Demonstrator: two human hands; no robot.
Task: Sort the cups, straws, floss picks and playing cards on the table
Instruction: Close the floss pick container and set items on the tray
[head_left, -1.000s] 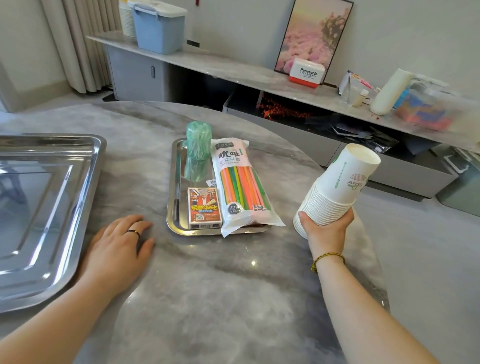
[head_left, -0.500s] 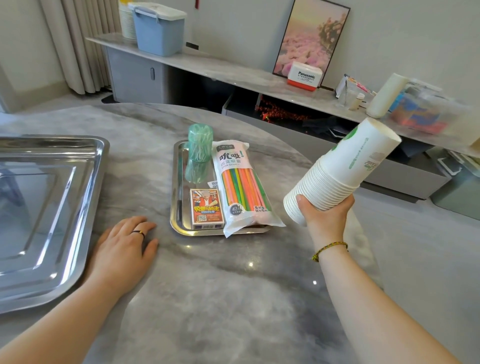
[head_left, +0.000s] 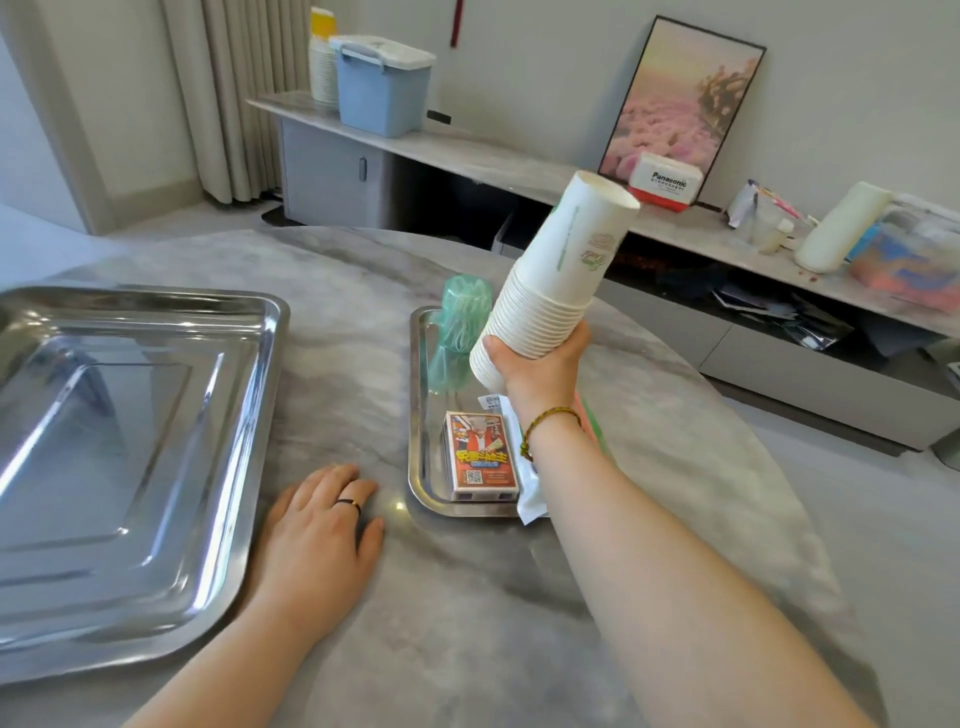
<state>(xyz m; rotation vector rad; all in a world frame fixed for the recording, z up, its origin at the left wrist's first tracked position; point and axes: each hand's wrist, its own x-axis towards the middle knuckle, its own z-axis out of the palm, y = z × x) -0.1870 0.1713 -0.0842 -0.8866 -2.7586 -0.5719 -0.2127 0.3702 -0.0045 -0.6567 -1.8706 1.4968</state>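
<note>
Looks like the cup step: holds the tilted stack of white paper cups with green print (head_left: 561, 270) aloft in the right hand (head_left: 540, 366), grip curled round the lower rims, above the small steel tray (head_left: 414, 415). Rests the left hand (head_left: 317, 525) flat on the grey marble counter (head_left: 467, 623), fingers loosely spread, holding nothing. Calls next, probably, for choosing a landing spot — perhaps the large steel tray (head_left: 270, 395) — and setting the stack down upright. Reads "Panasonic" on the red-and-white box (head_left: 667, 182) on the far shelf; cannot make out the yellow characters on the orange playing-card box (head_left: 480, 457).

table (head_left: 467, 623) free at 6 o'clock; large tray (head_left: 130, 441) blocks 9 o'clock; small tray (head_left: 414, 415) and raised cup stack (head_left: 561, 270) block 12 o'clock; left hand (head_left: 317, 530) lies between trays
</note>
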